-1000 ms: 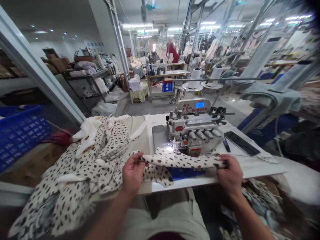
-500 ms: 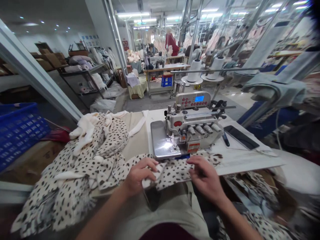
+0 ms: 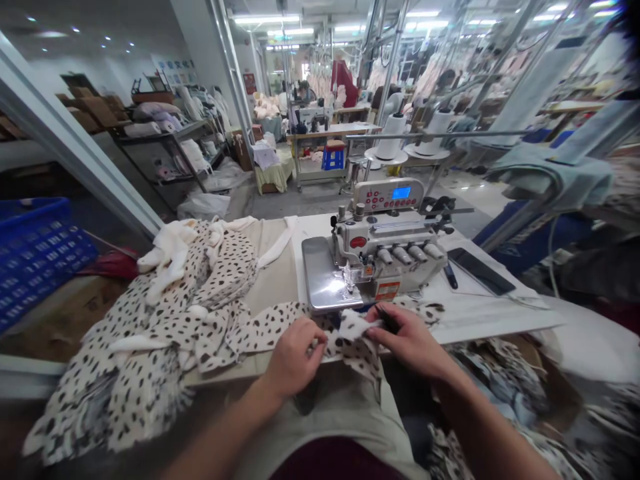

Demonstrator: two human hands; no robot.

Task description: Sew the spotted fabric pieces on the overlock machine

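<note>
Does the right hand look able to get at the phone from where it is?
Probably yes: the right hand seems to have a free way over bare table, with the phone uncovered beside the machine. Its fingers hold spotted cloth, though, so they'd likely need to let go first.

In front of me, the white table [image 3: 480, 310] carries a sewing machine [image 3: 385, 257], with a pen-like tool [image 3: 451, 275] and a dark phone [image 3: 481, 270] beside it. Spotted fabric [image 3: 170, 333] lies heaped across my table's left side, hanging over the edge.
</note>
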